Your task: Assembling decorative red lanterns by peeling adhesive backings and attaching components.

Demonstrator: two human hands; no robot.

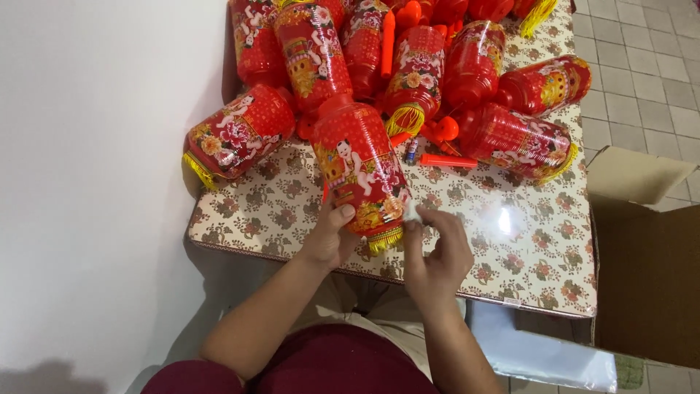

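A red plastic lantern (357, 164) with gold trim, printed figures and a yellow tassel fringe lies on the floral table (525, 248), its fringed end toward me. My left hand (332, 233) grips that end from the left, thumb on its side. My right hand (437, 252) is just to the right of the fringe, fingers pinched around something small and pale that I cannot make out.
Several more red lanterns (408, 66) are piled at the table's far end, with one (233, 135) lying at the left edge. Orange plastic handles (446, 160) lie among them. An open cardboard box (645, 270) stands to the right. A white wall runs along the left.
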